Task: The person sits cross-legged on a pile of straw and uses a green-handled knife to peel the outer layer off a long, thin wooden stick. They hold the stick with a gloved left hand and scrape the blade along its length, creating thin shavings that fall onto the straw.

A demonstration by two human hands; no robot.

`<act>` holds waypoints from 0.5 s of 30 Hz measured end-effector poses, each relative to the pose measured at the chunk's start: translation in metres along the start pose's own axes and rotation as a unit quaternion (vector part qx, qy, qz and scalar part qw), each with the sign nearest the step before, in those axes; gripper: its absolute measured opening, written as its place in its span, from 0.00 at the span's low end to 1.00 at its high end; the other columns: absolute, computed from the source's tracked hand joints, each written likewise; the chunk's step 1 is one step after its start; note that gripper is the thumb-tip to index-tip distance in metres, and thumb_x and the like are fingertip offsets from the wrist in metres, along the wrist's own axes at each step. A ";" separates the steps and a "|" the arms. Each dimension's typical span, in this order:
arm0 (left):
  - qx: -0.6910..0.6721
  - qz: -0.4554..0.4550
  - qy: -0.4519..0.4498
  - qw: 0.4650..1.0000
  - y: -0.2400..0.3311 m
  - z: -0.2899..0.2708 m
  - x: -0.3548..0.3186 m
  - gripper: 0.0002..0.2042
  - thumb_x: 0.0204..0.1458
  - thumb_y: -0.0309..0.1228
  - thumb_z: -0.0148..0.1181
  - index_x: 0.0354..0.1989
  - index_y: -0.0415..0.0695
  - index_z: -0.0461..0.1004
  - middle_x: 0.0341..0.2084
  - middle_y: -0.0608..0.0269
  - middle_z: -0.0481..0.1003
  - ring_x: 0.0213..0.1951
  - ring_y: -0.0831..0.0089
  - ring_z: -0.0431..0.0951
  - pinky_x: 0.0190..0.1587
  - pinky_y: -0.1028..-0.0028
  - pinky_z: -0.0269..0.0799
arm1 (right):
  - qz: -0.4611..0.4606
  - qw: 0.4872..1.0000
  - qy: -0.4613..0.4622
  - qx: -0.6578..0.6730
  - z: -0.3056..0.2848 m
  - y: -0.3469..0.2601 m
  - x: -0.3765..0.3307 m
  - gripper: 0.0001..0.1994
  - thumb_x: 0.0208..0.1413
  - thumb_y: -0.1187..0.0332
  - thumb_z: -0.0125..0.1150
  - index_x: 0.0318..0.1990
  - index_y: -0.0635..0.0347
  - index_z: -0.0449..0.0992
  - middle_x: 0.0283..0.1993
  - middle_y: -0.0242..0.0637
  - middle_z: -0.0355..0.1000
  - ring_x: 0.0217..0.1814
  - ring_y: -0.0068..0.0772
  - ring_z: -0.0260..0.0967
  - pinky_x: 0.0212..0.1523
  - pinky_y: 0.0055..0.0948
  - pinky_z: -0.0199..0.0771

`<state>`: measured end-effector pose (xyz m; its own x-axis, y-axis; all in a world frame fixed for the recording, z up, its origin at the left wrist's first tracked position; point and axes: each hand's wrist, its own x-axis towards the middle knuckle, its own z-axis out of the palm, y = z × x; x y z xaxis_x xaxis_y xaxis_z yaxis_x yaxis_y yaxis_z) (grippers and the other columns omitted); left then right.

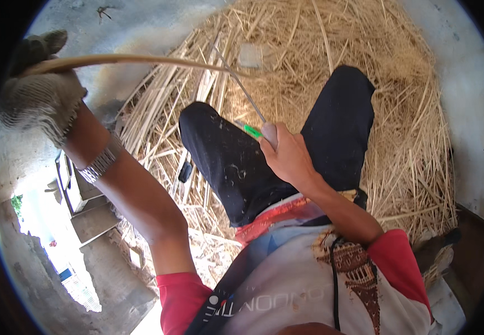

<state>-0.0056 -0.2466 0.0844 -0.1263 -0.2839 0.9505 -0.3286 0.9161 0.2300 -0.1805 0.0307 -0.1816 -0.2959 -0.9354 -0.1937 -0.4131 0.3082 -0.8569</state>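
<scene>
My left hand [44, 95], in a worn grey knit glove, is raised at the far left and closed around one end of a long split bamboo strip [125, 59]. The strip stretches to the right, bowing slightly, over the shavings. My bare right hand [289, 156] is closed on the pale handle of a long thin-bladed knife [245, 92], held between my knees. The blade slants up and left, and in this view its line crosses the strip near the strip's far end; whether they touch I cannot tell. A bright green tool [251, 131] shows beside the knife handle, against my dark trousers.
Bamboo shavings and strips [398, 111] lie heaped around my legs. A small pale block [250, 56] rests among them ahead. A dark small object [185, 171] lies by my left leg. Concrete wall [473, 84] rises at the right; a bright opening [52, 240] is at lower left.
</scene>
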 end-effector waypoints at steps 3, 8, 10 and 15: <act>0.118 -0.049 0.004 0.992 -0.013 -0.012 0.003 0.26 0.64 0.49 0.46 0.26 0.37 0.72 0.19 0.59 0.75 0.16 0.71 0.74 0.28 0.71 0.81 | -0.048 0.999 0.019 0.001 0.001 -0.010 -0.007 0.16 0.56 0.64 0.60 0.42 0.69 0.66 0.24 0.62 0.72 0.28 0.67 0.74 0.32 0.55 0.75; 0.002 -0.008 -0.006 1.000 0.016 -0.001 -0.009 0.22 0.65 0.45 0.46 0.30 0.36 0.71 0.21 0.58 0.75 0.20 0.70 0.76 0.32 0.71 0.81 | 0.011 0.999 0.011 -0.036 0.020 0.026 0.013 0.16 0.57 0.64 0.60 0.42 0.68 0.66 0.23 0.61 0.72 0.28 0.67 0.74 0.31 0.55 0.74; -0.060 -0.030 -0.015 0.998 0.002 -0.012 -0.006 0.20 0.65 0.43 0.46 0.33 0.35 0.71 0.22 0.57 0.75 0.21 0.69 0.77 0.32 0.70 0.81 | 0.011 1.000 0.003 -0.011 0.012 0.016 0.010 0.16 0.57 0.64 0.60 0.41 0.68 0.66 0.24 0.62 0.72 0.29 0.67 0.73 0.30 0.55 0.74; 0.128 0.038 0.056 0.989 -0.014 0.001 -0.004 0.22 0.64 0.41 0.44 0.26 0.36 0.72 0.18 0.61 0.74 0.19 0.74 0.75 0.30 0.73 0.79 | -0.004 1.000 0.009 0.009 0.013 0.015 -0.003 0.16 0.57 0.63 0.59 0.41 0.68 0.66 0.25 0.64 0.72 0.30 0.69 0.73 0.32 0.56 0.72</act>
<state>-0.0012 -0.2586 0.0771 -0.0602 -0.1714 0.9834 -0.5504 0.8275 0.1106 -0.1744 0.0358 -0.2004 -0.3074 -0.9347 -0.1784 -0.4005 0.2971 -0.8668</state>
